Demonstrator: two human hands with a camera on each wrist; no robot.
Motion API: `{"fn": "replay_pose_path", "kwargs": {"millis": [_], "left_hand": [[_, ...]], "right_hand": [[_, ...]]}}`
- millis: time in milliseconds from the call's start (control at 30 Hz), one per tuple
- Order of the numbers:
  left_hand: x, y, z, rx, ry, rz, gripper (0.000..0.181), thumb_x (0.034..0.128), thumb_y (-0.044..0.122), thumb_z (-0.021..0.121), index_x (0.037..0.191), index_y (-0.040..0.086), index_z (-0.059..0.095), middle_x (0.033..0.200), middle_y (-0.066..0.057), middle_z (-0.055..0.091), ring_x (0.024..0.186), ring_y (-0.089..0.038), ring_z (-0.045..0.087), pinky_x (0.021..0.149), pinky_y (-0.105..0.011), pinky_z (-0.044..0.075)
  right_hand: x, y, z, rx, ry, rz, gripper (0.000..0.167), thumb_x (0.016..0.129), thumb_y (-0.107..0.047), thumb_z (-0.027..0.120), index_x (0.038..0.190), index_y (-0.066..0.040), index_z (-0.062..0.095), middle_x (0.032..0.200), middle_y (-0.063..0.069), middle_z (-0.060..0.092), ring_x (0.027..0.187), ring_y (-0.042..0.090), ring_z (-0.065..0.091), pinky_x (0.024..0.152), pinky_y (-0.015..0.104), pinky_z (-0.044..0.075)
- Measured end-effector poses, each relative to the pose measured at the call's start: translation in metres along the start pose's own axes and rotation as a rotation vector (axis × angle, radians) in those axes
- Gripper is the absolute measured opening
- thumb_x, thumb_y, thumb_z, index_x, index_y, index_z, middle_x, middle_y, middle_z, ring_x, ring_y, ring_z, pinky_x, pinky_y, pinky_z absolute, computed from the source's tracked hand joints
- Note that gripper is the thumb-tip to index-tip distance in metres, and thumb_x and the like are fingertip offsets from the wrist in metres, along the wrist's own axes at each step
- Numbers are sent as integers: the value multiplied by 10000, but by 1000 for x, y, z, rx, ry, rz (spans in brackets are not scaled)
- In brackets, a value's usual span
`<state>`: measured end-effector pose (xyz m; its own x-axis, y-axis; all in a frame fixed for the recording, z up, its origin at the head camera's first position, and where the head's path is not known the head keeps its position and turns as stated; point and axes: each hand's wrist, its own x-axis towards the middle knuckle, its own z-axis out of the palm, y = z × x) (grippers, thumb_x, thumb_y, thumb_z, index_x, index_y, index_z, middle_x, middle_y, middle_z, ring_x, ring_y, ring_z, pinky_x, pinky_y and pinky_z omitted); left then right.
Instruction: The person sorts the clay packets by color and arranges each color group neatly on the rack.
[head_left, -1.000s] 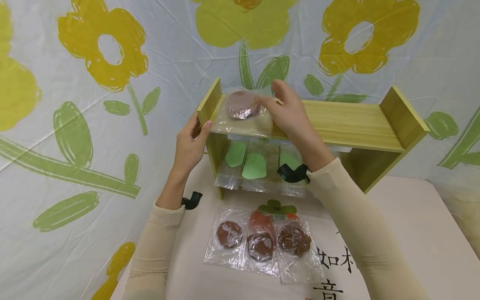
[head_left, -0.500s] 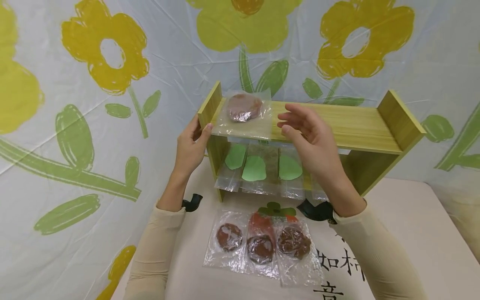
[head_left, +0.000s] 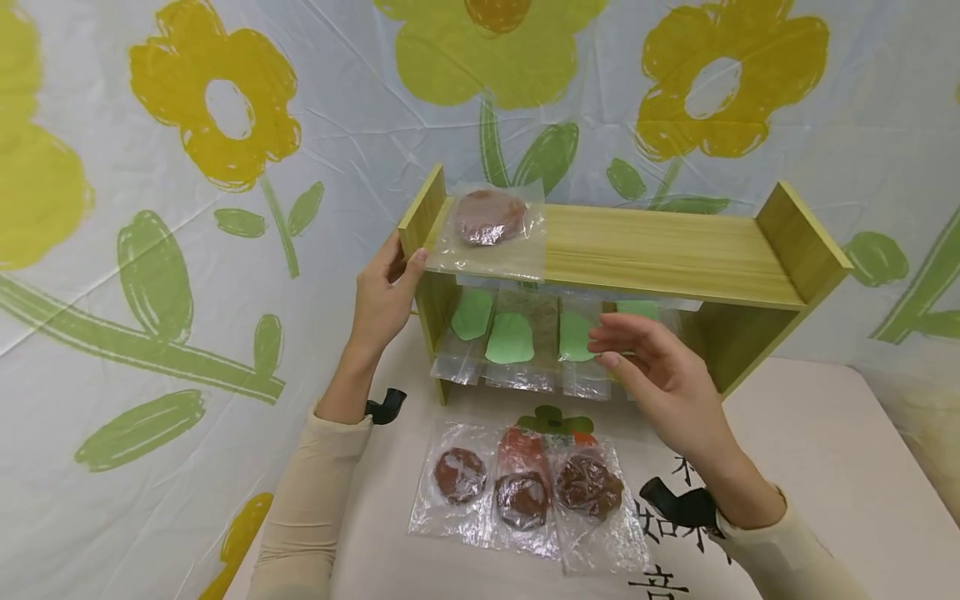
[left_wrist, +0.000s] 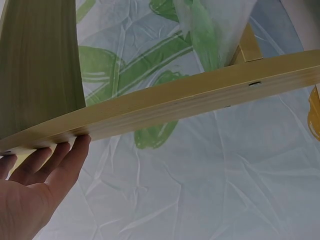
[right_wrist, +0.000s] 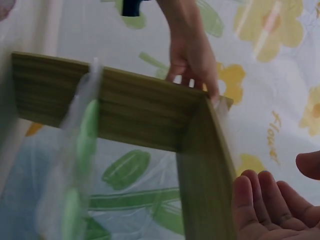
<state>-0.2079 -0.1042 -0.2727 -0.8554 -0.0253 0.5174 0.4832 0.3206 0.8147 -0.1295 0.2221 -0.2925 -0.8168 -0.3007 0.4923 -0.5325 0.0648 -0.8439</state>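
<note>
Fingers point(left_wrist: 72, 162) of left hand point(head_left: 379, 307) grip shelf edge point(left_wrist: 165, 95), right hand point(head_left: 675, 390) free in front.

Looks like a cloth-draped indoor corner, can't tell what room
Flowery cloth point(head_left: 352, 142) hangs 9 to 2 o'clock, desk point(head_left: 450, 575) at 6, black lettering point(head_left: 658, 584) around 5

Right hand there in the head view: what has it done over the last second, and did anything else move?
The right hand let go of the top bag and moved down and to the right, to hover before the lower level. That bag stayed at the top's left end, the left hand still holds the shelf, and the table's three bags stayed put.
</note>
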Motion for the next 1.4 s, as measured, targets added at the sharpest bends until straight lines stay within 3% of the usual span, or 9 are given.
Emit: {"fn": "replay_pose_path", "kwargs": {"millis": [333,500,733,1033,1267,1400], "left_hand": [[0,-2,1,-5,2,-6,450,1032,120,569,1469,39,500,1350,-164,603,1165,-295,622,907,-458,533],[0,-3,2,-7,1,-4,467,1031,125,574,1482,42,485,1362,-158,597,1170,-299,620,903,-453,537],[-2,-2,1,1,3,-9,454,1032,118,570,1471,29,494,1349,-165,603,1170,-302,619,896,-462,539],[-1,-2,0,9,5,-1,441,1032,108,564,1459,16,502,1336,-189,605,1171,-301,620,897,-452,540],[5,-33,1,5,7,7,473,1036,189,580,1499,156,489,1364,-73,606,1181,-251,614,897,-445,541],[6,-39,1,5,9,17,467,1031,236,593,1489,215,506,1351,-23,615,1164,-219,622,891,-420,546]], "right_hand": [[-45,34,-13,-30,-101,55,411,953,156,552,1356,74,529,1197,212,628,1125,241,615,929,268,508],[-69,52,-22,-27,-124,102,397,950,173,539,1340,102,523,1199,166,647,1105,205,639,913,238,509],[-99,76,-27,-32,-151,180,406,975,128,538,1366,18,538,1208,115,639,1093,196,623,885,237,520],[-123,102,-27,-175,-166,321,318,1013,-35,584,1330,-57,584,1179,58,657,1061,158,634,832,253,542],[-136,123,-25,-245,-171,440,285,1015,-130,612,1289,-51,614,1181,126,659,1030,199,644,793,301,559],[-143,132,-26,-248,-168,546,326,1014,-167,621,1303,-18,602,1218,170,648,1047,275,643,784,302,553]]}}
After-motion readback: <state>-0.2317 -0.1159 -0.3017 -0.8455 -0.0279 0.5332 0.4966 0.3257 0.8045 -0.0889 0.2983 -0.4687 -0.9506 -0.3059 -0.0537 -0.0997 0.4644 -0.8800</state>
